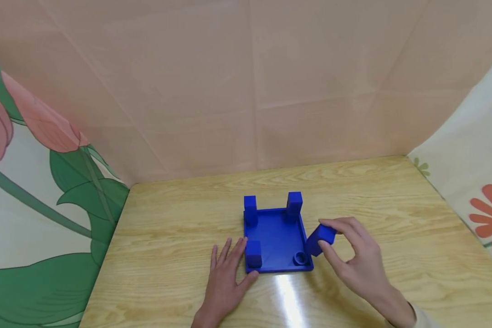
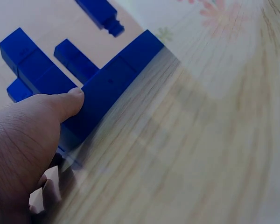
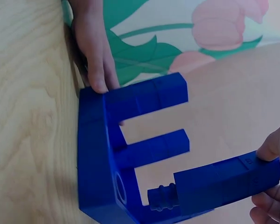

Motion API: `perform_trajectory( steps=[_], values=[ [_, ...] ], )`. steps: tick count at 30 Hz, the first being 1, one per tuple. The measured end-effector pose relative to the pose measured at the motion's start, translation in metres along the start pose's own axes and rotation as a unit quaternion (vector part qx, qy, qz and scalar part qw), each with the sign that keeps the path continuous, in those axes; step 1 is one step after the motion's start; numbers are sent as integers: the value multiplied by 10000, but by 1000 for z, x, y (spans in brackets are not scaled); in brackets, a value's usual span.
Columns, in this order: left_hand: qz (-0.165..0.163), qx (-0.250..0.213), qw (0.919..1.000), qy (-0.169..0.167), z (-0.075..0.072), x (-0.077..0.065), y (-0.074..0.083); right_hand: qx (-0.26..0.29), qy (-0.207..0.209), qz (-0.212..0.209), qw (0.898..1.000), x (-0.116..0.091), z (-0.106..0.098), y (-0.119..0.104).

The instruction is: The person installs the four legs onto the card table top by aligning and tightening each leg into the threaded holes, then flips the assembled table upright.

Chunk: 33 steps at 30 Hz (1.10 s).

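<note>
A square blue tray-like base (image 1: 276, 234) lies on the table, with blue posts standing upright at its back-left (image 1: 250, 209), back-right (image 1: 294, 205) and front-left (image 1: 253, 253) corners. A round socket (image 1: 299, 258) shows at the front-right corner. My right hand (image 1: 364, 266) pinches a fourth blue post (image 3: 224, 179) by its top end between thumb and fingers. That post is tilted above the socket's right side, its ridged peg (image 3: 162, 197) apart from the socket. My left hand (image 1: 226, 284) rests at the front-left corner, straight fingers along the left side and thumb touching the front wall.
The light wood table (image 1: 168, 228) extends around the base. A plain pinkish cloth (image 1: 229, 91) hangs behind it. Flower-printed cloths stand along the left (image 1: 33, 218) and right (image 1: 467, 150) sides. A bright reflection lies on the wood before the base.
</note>
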<state>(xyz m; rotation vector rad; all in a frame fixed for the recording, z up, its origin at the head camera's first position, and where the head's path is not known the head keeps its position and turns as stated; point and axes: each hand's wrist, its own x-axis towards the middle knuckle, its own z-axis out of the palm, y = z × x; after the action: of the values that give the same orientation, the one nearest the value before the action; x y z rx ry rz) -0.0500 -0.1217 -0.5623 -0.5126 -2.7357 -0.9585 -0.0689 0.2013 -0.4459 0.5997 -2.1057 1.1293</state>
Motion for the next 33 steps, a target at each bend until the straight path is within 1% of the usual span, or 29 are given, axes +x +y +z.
perform_trajectory(
  steps=[5,12,23,25,30,33],
  values=[
    [-36,-9,10000,-47,-1,0,1,145,-309,25,9994,-4,7,-2],
    [-58,-18,10000,-56,-2,0,1,69,-827,336,9960,-11,11,-3],
    [-62,9,10000,-66,-2,1,2,-51,-918,63,9957,-13,17,2],
    [-62,8,10000,-53,-2,1,2,-172,-983,17,9950,-12,16,2],
    [-62,29,10000,-41,-2,1,2,-538,-1211,-270,9908,-6,9,4],
    [-58,36,10000,-41,-2,1,1,-536,-1336,-443,9886,-3,3,6]
  ],
)
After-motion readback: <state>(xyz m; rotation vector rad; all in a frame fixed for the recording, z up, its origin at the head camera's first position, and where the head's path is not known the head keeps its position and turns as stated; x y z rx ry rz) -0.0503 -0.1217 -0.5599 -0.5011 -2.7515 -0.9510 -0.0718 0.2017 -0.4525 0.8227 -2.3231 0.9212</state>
